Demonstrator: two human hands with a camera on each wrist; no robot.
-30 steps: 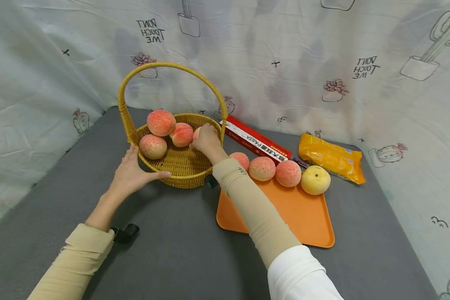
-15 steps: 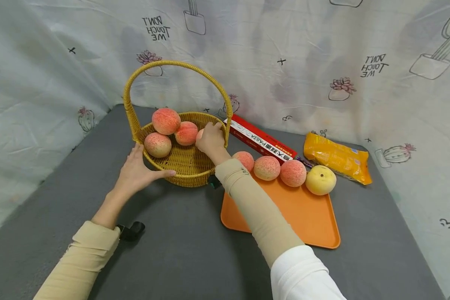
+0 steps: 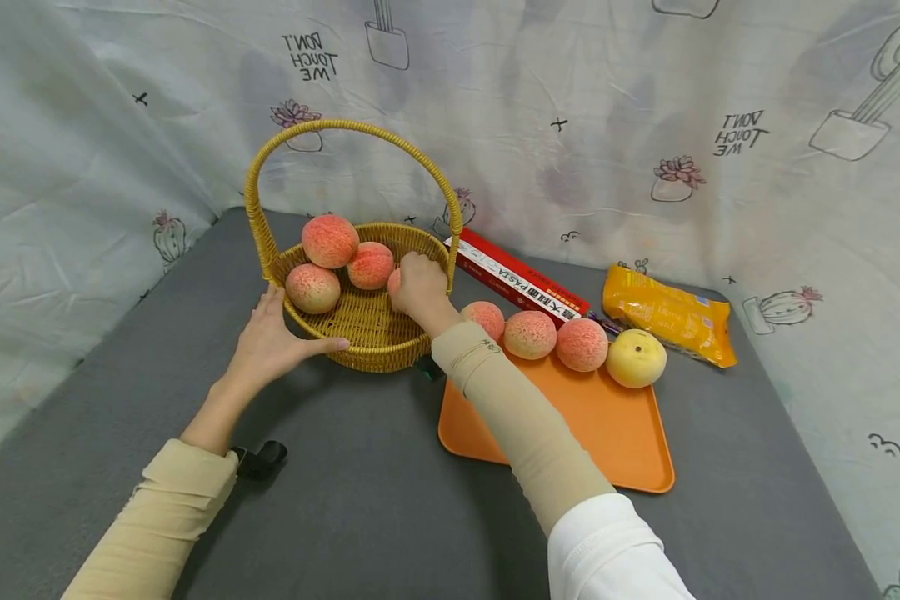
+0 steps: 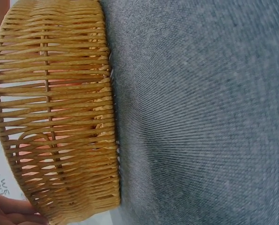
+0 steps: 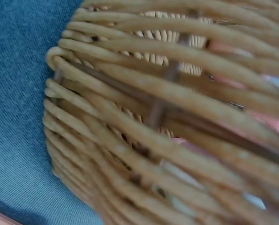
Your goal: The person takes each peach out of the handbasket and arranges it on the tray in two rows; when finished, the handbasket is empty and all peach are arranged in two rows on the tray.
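A yellow wicker basket (image 3: 375,360) with a tall arched handle stands at the back left of the table. My left hand (image 3: 265,340) rests against its left and front rim, thumb stretched out along the front. In the left wrist view, its fingers (image 4: 12,211) touch the woven wall. Inside the basket's right side, my right hand (image 3: 423,290) grips a peach (image 3: 394,282), mostly hidden behind the hand. Three more peaches lie in the left and back of the basket: a top one (image 3: 330,241), a middle one (image 3: 371,266) and a paler one (image 3: 312,288).
An orange tray (image 3: 585,429) lies right of the basket, partly under my right forearm. Several fruits line its back edge, including a speckled peach (image 3: 530,334) and a yellow fruit (image 3: 636,358). Behind are a red-and-white pasta box (image 3: 517,279) and an orange packet (image 3: 671,318).
My right hand has lowered slightly within the basket, still holding the peach. The left hand stays at the rim. The head view has shifted a little.
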